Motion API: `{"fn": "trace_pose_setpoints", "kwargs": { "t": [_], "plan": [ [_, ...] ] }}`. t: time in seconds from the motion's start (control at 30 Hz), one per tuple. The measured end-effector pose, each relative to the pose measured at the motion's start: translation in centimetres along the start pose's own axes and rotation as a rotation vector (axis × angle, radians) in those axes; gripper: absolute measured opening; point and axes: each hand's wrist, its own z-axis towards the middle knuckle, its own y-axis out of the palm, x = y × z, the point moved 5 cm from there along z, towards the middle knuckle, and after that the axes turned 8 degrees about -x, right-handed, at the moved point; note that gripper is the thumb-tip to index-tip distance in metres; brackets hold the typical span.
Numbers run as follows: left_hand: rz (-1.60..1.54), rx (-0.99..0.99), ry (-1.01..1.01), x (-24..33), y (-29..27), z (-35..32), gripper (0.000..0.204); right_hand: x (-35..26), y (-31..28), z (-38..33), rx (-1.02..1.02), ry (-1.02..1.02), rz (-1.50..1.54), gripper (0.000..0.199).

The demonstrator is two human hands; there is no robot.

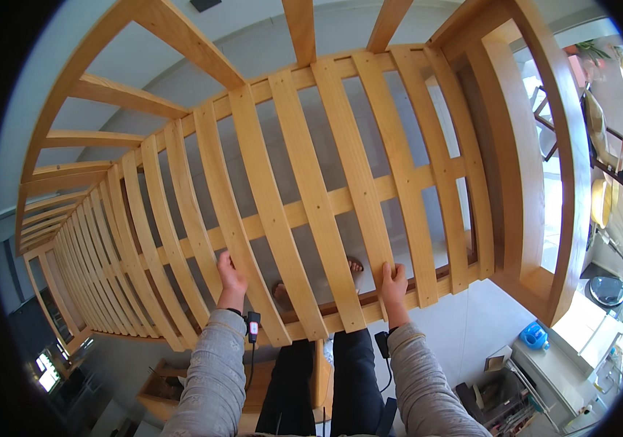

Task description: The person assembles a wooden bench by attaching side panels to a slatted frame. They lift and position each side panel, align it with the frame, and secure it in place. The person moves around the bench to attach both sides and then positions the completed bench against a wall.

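A wooden bed frame with many pale slats stretches in front of me. My left hand point(231, 280) is closed at the left edge of one bed slat point(222, 189), its fingers curled partly under the wood. Further right, my right hand point(394, 285) grips another bed slat point(364, 195) near its close end, fingers bent around the edge. The slats lie side by side across a centre rail point(303, 210). Both hands are apart, with two slats between them. Parts of the fingers are hidden by the wood.
A railing point(129, 135) rises along the far side, and a tall end panel point(519, 167) stands at right. Below right are a counter point(555, 371) with a blue bottle point(534, 336) and a dark rack point(497, 397). Behind my legs is a wooden drawer point(162, 390).
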Motion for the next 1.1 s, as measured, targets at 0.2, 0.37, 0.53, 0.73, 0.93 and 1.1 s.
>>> {"fn": "trace_pose_setpoints", "kwargs": {
  "t": [0.2,0.37,0.53,0.73,0.93,1.1],
  "plan": [
    [0.144,0.033,-0.104,0.3,-1.2,-1.7,0.052,0.0,0.2,0.2,-0.152,0.015,0.105,0.042],
    [0.350,-0.131,-0.239,2.7,1.0,-5.8,0.067,-0.3,0.4,0.9,-0.310,0.063,0.040,0.054],
    [0.424,-0.169,-0.357,2.4,2.6,-11.2,0.058,-3.4,-0.5,-2.7,-0.012,-0.152,-0.018,0.038],
    [0.554,-0.175,-0.546,-0.4,3.0,-18.9,0.044,-2.4,-1.1,-9.4,-0.111,-0.178,-0.004,0.030],
    [0.668,-0.233,-0.562,1.2,5.8,-25.6,0.034,3.6,-6.0,-14.6,-0.507,0.136,-0.046,0.028],
    [0.753,-0.227,-0.483,6.1,5.9,-30.1,0.033,7.7,-13.4,-17.8,-0.555,0.018,-0.224,0.023]
  ]
}}
